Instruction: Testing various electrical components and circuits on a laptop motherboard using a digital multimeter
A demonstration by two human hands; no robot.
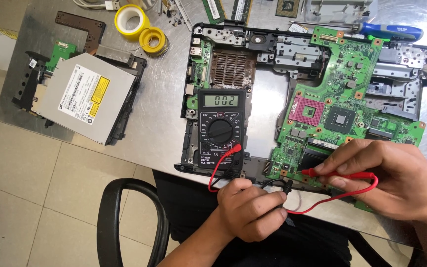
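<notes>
A green laptop motherboard (352, 104) lies in a black opened laptop base (233, 37) on a grey metal table. My right hand (391, 180) pinches a red test probe (342, 174), its tip touching the board's lower left corner. My left hand (250, 210), fingers curled, grips a black test probe (278, 187) by the table's front edge. Red and black leads run to a black digital multimeter (222, 127) resting on the laptop base, its screen lit with digits.
A silver optical drive (82, 96) sits on the table's left, with two yellow tape rolls (142, 29) behind it. A blue-handled screwdriver (389, 31) lies at the back right. Memory sticks (226, 10) and a chip lie along the far edge. A black chair armrest (112, 222) is below left.
</notes>
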